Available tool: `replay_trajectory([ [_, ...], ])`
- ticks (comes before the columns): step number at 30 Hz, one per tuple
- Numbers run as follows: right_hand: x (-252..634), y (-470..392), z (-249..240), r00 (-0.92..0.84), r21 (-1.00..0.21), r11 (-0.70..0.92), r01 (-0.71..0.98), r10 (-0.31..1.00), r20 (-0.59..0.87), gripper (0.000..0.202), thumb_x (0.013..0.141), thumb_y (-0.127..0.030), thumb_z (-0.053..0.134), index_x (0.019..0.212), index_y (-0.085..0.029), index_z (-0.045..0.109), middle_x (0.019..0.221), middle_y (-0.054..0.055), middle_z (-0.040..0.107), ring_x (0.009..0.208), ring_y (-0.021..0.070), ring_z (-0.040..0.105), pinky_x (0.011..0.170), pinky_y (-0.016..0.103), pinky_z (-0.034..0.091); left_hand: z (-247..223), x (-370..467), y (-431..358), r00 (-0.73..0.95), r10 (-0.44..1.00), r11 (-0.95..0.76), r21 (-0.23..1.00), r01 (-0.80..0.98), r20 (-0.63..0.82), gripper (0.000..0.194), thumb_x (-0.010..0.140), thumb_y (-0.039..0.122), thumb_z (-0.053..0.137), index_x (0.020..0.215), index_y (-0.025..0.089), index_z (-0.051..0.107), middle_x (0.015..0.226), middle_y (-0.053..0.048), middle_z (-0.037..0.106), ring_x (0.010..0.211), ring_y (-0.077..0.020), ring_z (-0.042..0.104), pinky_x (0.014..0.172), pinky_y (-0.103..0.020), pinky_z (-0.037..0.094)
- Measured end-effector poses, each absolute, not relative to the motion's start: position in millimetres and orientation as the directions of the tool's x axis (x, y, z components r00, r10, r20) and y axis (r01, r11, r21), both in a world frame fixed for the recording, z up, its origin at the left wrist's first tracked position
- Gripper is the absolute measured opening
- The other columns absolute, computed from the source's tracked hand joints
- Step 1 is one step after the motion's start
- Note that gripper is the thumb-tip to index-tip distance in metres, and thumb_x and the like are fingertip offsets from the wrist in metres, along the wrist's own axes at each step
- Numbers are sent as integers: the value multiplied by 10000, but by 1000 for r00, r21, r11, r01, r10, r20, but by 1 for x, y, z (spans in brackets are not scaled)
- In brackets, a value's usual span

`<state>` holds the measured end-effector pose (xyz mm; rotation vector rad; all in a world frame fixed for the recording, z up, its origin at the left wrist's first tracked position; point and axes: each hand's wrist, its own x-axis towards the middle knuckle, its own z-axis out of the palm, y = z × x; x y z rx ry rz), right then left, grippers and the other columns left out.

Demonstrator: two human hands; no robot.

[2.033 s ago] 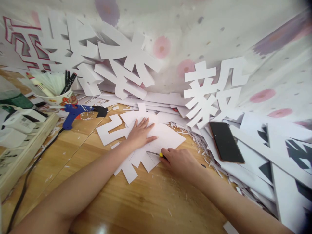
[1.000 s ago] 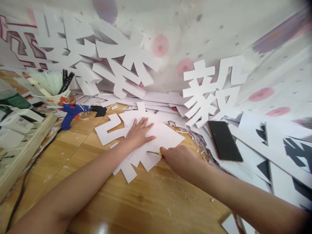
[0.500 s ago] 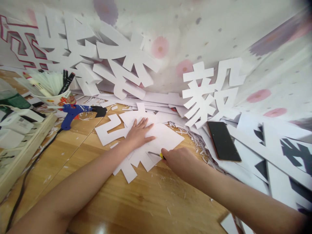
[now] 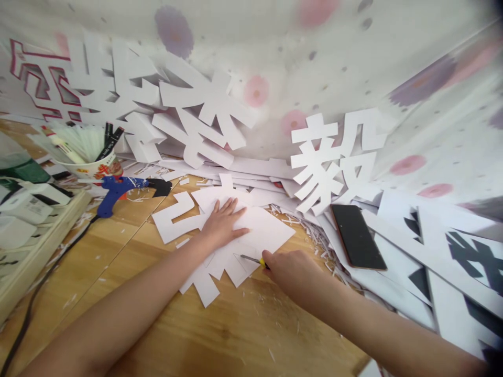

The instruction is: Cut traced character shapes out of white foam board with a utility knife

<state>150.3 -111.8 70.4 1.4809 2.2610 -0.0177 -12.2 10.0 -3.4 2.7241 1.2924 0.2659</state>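
A white sheet of board (image 4: 267, 228), partly cut into strokes with notched edges, lies flat on the wooden table (image 4: 236, 335). My left hand (image 4: 225, 222) rests on it, fingers spread and palm down. In my right hand (image 4: 288, 269) is a craft knife (image 4: 253, 258), gripped by its yellow and black handle. Its thin blade points left, over faint lines on the lower part of the sheet. Whether the tip has gone into the board I cannot tell.
A blue glue gun (image 4: 113, 192) with a black cord lies at the left, near a tub of pens and glue sticks (image 4: 94, 168) and a power strip (image 4: 47, 251). Cut-out white characters (image 4: 322, 162) lean at the back. A phone (image 4: 358, 235) lies on board offcuts (image 4: 401, 293) at the right.
The whole view has shifted slightly, so things sit a little lower. My left hand stays flat on the sheet, and the knife has hardly moved against it.
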Motion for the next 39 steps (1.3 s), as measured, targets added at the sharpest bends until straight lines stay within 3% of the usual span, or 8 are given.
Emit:
replay_trajectory([
  [9, 160, -116, 56, -368, 206, 447, 871, 869, -331, 177, 842, -271, 480, 948, -141, 535, 641, 67, 630, 472, 129, 577, 403, 215, 291, 1, -12, 8, 620, 778, -627, 173, 759, 102, 688, 798, 645, 303, 1342, 224, 322, 1446, -109, 199, 1339, -240, 111, 1065, -476, 80],
  [29, 162, -120, 63, -325, 221, 410, 885, 883, -338, 131, 846, -267, 482, 873, -153, 541, 625, 54, 639, 550, 175, 639, 380, 231, 217, -1, -12, 8, 617, 779, -627, 170, 760, 111, 687, 795, 645, 305, 1341, 229, 321, 1448, -99, 201, 1336, -239, 132, 1069, -471, 78],
  [39, 172, -127, 53, -355, 206, 434, 877, 874, -330, 165, 856, -258, 433, 941, -145, 518, 605, 43, 608, 475, 132, 568, 391, 252, 214, -1, -12, 9, 615, 781, -624, 176, 761, 109, 688, 790, 649, 309, 1338, 234, 326, 1449, -86, 204, 1335, -239, 134, 1069, -470, 73],
])
